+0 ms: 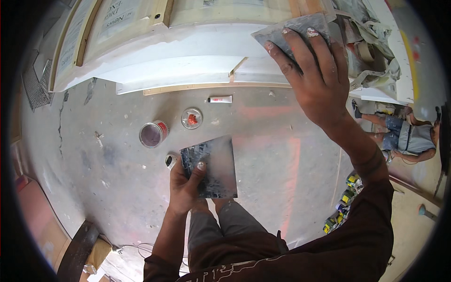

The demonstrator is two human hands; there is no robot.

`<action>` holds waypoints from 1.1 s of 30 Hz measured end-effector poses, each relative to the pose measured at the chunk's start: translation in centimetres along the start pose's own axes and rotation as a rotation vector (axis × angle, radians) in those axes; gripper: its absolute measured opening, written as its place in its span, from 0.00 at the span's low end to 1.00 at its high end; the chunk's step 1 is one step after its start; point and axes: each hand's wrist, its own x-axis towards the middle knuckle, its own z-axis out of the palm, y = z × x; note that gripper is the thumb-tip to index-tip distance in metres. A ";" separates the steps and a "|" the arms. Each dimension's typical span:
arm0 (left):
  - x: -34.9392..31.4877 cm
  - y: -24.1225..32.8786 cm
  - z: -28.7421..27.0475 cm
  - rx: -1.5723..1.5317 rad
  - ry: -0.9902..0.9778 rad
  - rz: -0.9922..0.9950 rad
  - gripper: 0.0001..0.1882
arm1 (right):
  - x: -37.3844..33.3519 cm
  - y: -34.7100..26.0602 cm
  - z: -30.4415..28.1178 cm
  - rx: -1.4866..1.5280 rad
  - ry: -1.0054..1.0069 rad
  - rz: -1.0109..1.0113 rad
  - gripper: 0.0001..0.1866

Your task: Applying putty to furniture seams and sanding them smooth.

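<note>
A dark plate [220,164] is held in the left hand [184,184], its thumb laid on the mottled face and the fingers hidden beneath, presumably so that most of the surface is left free and level. A grey plate [305,35] is held under the right hand [319,77], the fingers spread across its face, probably so that pressure is shared evenly; it is held over the right end of the white structure [178,68], though contact cannot be told. On the floor [263,155], toward its edge along that structure, a white tube [220,99] is laid, with a clear dish [191,118] of red-orange paste and a lidless tin [153,135] set nearby, likely for easy reach. Two plates, one tube, one dish, one tin and one small pale container [171,161] beside the left hand are counted; several yellow-labelled containers [346,197] at right cannot be counted surely.
</note>
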 end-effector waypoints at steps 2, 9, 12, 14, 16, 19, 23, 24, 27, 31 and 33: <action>0.0 0.3 -0.1 -0.007 -0.001 -0.006 0.13 | 0.0 -0.2 -0.1 -0.010 -0.038 0.011 0.15; -0.1 0.4 -0.2 -0.026 0.006 -0.009 0.15 | -0.4 -0.1 -0.2 -0.019 -0.047 0.009 0.15; -0.1 0.4 0.3 -0.068 0.015 -0.021 0.16 | -1.0 0.1 -0.1 -0.029 -0.046 0.020 0.15; 0.0 0.3 0.5 -0.081 -0.001 -0.036 0.16 | -1.4 0.3 -0.3 -0.014 -0.079 0.029 0.16; 0.1 0.5 0.8 -0.092 -0.014 -0.049 0.16 | -1.5 0.5 -1.2 0.001 -0.151 0.047 0.17; -0.3 1.5 1.5 -0.194 0.014 -0.127 0.19 | -1.9 0.6 -3.6 0.039 -0.320 0.138 0.19; 0.0 1.6 2.1 -0.600 -0.073 -0.270 0.22 | -2.6 -0.7 -7.8 0.558 -0.227 0.197 0.20; 0.2 1.3 2.6 -0.741 -0.211 -0.324 0.23 | -3.6 -1.7 -8.7 0.899 -0.153 0.185 0.22; 0.0 1.7 5.7 -0.561 -0.161 -0.246 0.26 | -2.8 -5.6 -11.8 1.040 -0.084 0.049 0.27; 0.3 1.3 4.3 -0.613 -0.165 -0.132 0.27 | -4.2 -5.8 -8.5 0.851 -0.076 0.036 0.26; 0.2 0.8 2.2 -0.654 -0.176 -0.099 0.27 | -4.3 -4.7 -7.4 0.672 -0.206 -0.005 0.24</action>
